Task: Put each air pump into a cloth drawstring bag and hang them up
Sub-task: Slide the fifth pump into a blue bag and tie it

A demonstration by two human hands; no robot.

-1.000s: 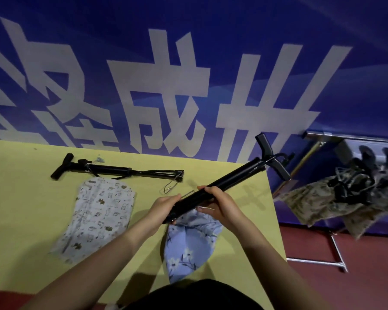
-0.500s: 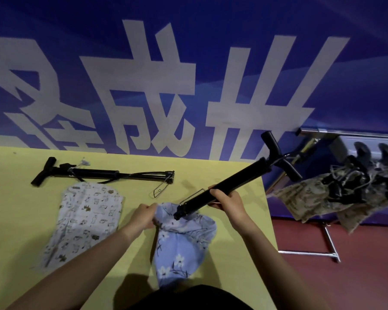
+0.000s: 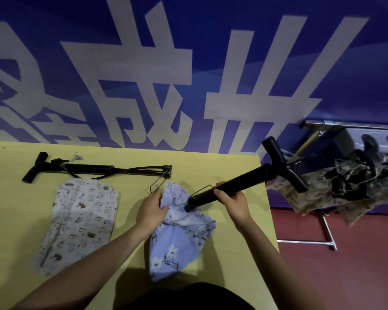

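My right hand (image 3: pixel 233 201) grips the barrel of a black air pump (image 3: pixel 253 176), tilted with its T-handle up to the right. The pump's lower end touches the rumpled top of a blue flowered cloth bag (image 3: pixel 179 236) on the yellow table (image 3: pixel 14 198). My left hand (image 3: pixel 151 211) pinches the bag's top edge at its left side. A second black pump (image 3: pixel 94 170) lies flat at the table's back. A white patterned bag (image 3: pixel 81 220) lies flat just in front of it.
A blue banner wall (image 3: pixel 188 63) stands right behind the table. To the right, over red floor (image 3: pixel 345 276), a metal rack (image 3: pixel 327 222) holds several brownish patterned bags (image 3: pixel 318 193) with black pump handles showing. The table's right edge runs close to my right arm.
My left hand left the pump and took hold of the blue bag's top. The right hand lowered the pump's end onto the bag, and the bag's top lifted and spread.
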